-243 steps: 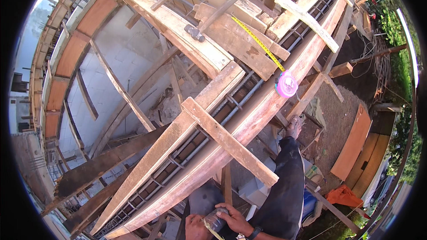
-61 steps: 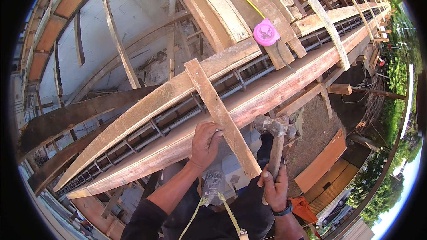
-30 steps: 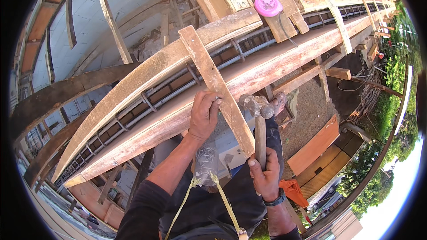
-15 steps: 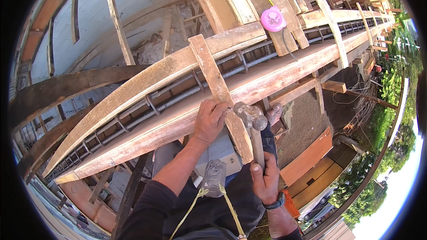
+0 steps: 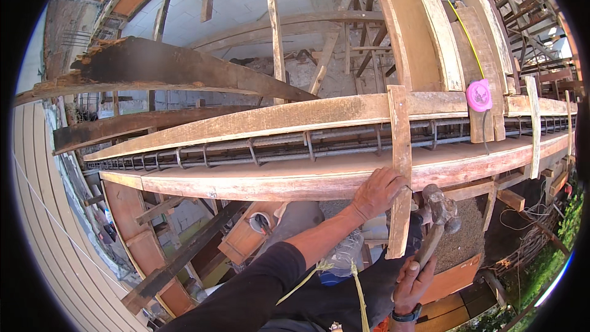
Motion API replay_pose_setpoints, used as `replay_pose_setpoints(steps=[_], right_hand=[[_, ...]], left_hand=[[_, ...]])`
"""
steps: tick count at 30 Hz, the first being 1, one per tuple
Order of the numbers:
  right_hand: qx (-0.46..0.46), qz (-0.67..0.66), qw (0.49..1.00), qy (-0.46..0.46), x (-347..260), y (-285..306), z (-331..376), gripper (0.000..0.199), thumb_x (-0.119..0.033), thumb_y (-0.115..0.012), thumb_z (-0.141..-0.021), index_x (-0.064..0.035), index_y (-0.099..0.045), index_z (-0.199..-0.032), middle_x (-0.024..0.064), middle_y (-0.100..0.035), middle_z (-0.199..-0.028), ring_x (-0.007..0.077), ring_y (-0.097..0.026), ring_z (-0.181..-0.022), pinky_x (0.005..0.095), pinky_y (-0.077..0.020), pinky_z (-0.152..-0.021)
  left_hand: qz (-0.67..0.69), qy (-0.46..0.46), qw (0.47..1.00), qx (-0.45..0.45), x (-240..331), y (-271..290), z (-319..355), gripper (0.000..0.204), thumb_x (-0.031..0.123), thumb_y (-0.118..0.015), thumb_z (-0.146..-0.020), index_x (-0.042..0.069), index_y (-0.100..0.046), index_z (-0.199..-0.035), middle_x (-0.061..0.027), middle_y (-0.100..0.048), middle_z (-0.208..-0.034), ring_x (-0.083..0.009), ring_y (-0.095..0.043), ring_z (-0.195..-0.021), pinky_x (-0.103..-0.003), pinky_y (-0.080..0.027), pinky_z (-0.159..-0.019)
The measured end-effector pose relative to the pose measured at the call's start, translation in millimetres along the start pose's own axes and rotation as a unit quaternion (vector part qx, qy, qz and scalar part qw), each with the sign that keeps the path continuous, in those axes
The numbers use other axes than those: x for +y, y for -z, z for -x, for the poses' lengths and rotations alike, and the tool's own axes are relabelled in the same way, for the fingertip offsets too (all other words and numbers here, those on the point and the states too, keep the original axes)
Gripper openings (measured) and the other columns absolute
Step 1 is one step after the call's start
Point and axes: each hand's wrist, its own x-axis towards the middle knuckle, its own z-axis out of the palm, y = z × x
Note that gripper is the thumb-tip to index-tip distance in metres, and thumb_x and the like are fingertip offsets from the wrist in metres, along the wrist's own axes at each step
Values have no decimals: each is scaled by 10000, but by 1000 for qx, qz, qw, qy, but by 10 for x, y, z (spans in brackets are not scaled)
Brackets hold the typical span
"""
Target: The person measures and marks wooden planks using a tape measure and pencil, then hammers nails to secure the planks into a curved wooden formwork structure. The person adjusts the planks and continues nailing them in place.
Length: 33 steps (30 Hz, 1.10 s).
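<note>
My left hand (image 5: pixel 382 192) is at the upright wooden strip (image 5: pixel 399 221), its fingers pinched on a small, thin, dark nail (image 5: pixel 407 189) against the wood. That strip lies across the long formwork trough, over its near red-brown board (image 5: pixel 295 185) and its far curved board (image 5: pixel 295 115). In my right hand (image 5: pixel 413 281) is a hammer (image 5: pixel 440 210), gripped by its wooden handle. Its worn metal head is raised just right of the strip, near the left fingertips, apart from the nail. Steel rebar with stirrups (image 5: pixel 252 150) runs inside the trough.
A pink tape measure (image 5: pixel 479 95) with its yellow blade pulled out sits on boards at the far right. Another cross strip (image 5: pixel 532 126) spans the trough further right. A dark curved timber (image 5: pixel 178 67) is at the far left. A clear plastic bag (image 5: pixel 340 255) hangs before me on yellow ties.
My view has turned left, so the trough lies flatter and more of its left end shows. Both hands stay by the same strip, the hammer still in the right one.
</note>
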Motion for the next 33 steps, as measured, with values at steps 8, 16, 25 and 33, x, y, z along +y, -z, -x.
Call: replay_pose_setpoints(steps=[8,16,25,33], right_hand=[[19,-16,998,-49,188,-162,-112,377,-389,-523,-1089,-18,-483,-1140,-16,-447,-665,42,-388,-493,217,-303,-436],[-12,71,996,-50,121,-101,-150,363,-342,-561,-1074,8,-524,-1163,31,-540,-729,105,-489,-583,273,-377,-520],[-5,132,990,-44,120,-84,-176,370,-276,-612,-1036,50,-565,-1205,173,-687,-805,248,-661,-702,371,-528,-668],[-3,-37,996,-80,133,-59,-113,351,-339,-571,-1077,4,-513,-1123,-23,-516,-705,41,-461,-551,212,-388,-474]], left_hand=[[3,22,1000,3,46,-20,-6,314,70,-748,-813,54,-640,-1107,-117,-592,-1011,-314,-601,-912,-416,-515,-826],[-1,23,1000,9,32,-29,31,319,84,-747,-812,42,-640,-1110,-113,-596,-1010,-323,-600,-917,-429,-509,-828],[14,42,999,-7,62,30,-57,303,55,-756,-809,76,-677,-1100,-99,-611,-953,-313,-610,-890,-417,-503,-797],[-5,18,1000,9,76,6,-37,303,69,-760,-815,87,-669,-1103,-82,-610,-921,-295,-608,-856,-415,-491,-763]])
